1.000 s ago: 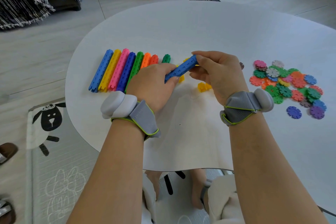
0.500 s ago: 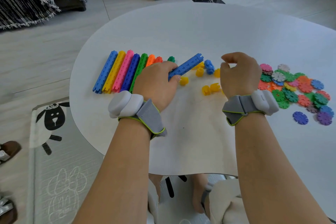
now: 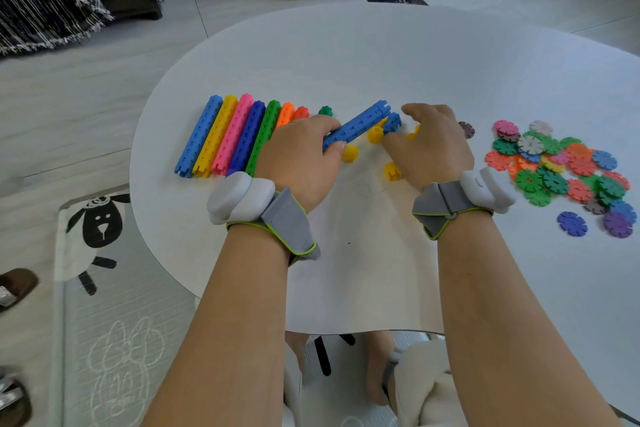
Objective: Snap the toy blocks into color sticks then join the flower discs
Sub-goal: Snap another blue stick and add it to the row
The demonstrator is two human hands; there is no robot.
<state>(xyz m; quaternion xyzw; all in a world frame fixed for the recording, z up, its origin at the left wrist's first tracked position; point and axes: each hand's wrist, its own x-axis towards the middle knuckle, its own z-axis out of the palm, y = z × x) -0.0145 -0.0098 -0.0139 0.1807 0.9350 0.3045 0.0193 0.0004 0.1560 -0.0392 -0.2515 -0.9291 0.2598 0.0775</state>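
Note:
My left hand [image 3: 304, 156] grips a blue stick of snapped blocks [image 3: 356, 125] by its near end, its far end pointing up and right. My right hand [image 3: 429, 142] hovers over the loose blocks, thumb and fingers spread around a single blue block [image 3: 393, 121] on the table; whether they touch it I cannot tell. Loose yellow blocks [image 3: 375, 133] lie around it. A row of finished sticks [image 3: 225, 135] in blue, yellow, pink, dark blue, green and orange lies at the left. A pile of flower discs [image 3: 561, 166] sits at the right.
A round white table [image 3: 346, 55] holds everything. A lone green block [image 3: 325, 111] sits behind my left hand. A brown disc [image 3: 467, 129] lies apart from the pile. On the floor at the left is a sheep-print mat [image 3: 100, 253] with shoes beside it.
My right hand let go of the blue stick and dropped toward the loose blue block. My left hand still holds the stick.

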